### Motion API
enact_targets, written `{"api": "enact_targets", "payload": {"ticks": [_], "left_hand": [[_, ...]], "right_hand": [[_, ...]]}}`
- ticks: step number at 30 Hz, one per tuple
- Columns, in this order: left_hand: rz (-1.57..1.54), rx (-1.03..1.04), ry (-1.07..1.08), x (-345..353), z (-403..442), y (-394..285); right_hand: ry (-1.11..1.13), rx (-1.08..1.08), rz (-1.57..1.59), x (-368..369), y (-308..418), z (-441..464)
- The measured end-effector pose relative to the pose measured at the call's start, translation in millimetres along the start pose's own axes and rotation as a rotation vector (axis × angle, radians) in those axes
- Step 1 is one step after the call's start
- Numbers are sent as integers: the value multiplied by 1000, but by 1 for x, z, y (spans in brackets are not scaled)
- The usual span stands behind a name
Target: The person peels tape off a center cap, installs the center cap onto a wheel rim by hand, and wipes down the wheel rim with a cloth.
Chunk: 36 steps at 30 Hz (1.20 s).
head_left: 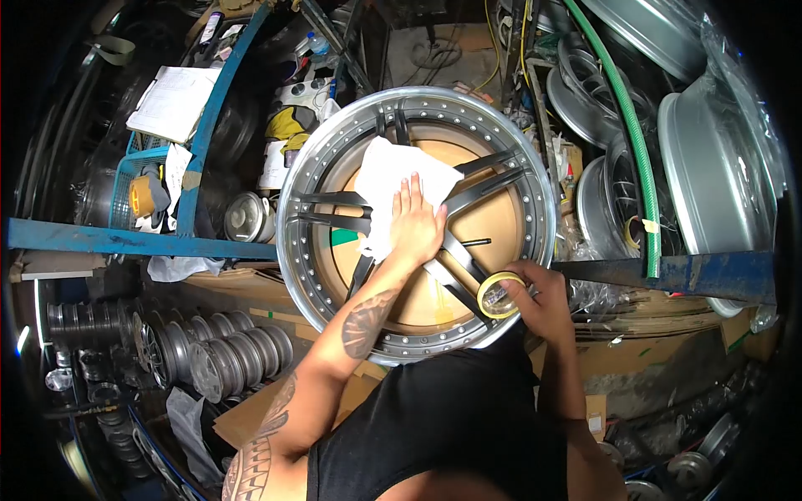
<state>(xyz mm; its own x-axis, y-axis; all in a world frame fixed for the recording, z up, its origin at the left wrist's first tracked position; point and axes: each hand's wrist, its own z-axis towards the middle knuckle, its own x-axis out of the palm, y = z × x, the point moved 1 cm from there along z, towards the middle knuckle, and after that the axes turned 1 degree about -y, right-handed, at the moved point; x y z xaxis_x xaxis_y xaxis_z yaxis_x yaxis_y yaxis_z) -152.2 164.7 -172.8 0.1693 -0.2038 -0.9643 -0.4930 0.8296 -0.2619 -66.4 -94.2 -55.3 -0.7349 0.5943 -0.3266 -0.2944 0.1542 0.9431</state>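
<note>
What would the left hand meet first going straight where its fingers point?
Past the white sheet under it, the left hand would probably meet the dark spokes at the far side of the wheel, though their relative height is unclear.

A wheel workshop; metal rims (pixel 702 171) stacked on both sides.

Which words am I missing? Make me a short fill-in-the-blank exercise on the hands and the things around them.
1. The left hand lies on a covering coloured ____.
2. That covering lies across the spokes of a ____.
3. The right hand holds a yellow roll of ____.
4. The hose hangs coloured ____.

Missing words: white; wheel; tape; green.
</note>
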Motion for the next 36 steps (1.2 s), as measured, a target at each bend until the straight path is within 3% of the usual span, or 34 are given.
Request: {"api": "enact_targets", "payload": {"ticks": [2,4,6,7,10,11,14,16,20,22,23,25,31,36], "left_hand": [[-2,-122,31,10,23,-22],[28,16,327,-28,31,-67],[-322,107,77,8,24,-52],[-390,114,103,4,25,-38],[-97,-33,68,-22,10,17],[-30,-70,-85,-13,3,17],[253,-93,207,-8,-20,-41],[-280,-38,23,-5,-54,-54],[-375,228,53,-39,-90,-16],[-92,138,85,-55,-86,22],[33,101,-20,-56,-89,41],[-230,-148,-13,-59,-101,67],[-305,-226,59,-74,-188,73],[-203,-220,48,-62,-177,52]], "right_hand": [[13,57,15,-1,3,4],[-12,37,-23,-2,6,11],[-57,-5,-56,-5,3,17],[-74,-4,-68,-9,5,18],[-110,-1,-35,-26,5,14],[-135,-34,-44,-28,0,12],[-145,127,185,-26,-25,7],[-139,103,149,-16,-24,12],[-62,37,105,-5,-11,22],[-28,19,43,-6,-4,27],[-11,21,37,-7,-1,29],[10,22,27,-10,4,27],[-59,52,29,-14,1,14],[-64,52,29,-12,7,9]]}}
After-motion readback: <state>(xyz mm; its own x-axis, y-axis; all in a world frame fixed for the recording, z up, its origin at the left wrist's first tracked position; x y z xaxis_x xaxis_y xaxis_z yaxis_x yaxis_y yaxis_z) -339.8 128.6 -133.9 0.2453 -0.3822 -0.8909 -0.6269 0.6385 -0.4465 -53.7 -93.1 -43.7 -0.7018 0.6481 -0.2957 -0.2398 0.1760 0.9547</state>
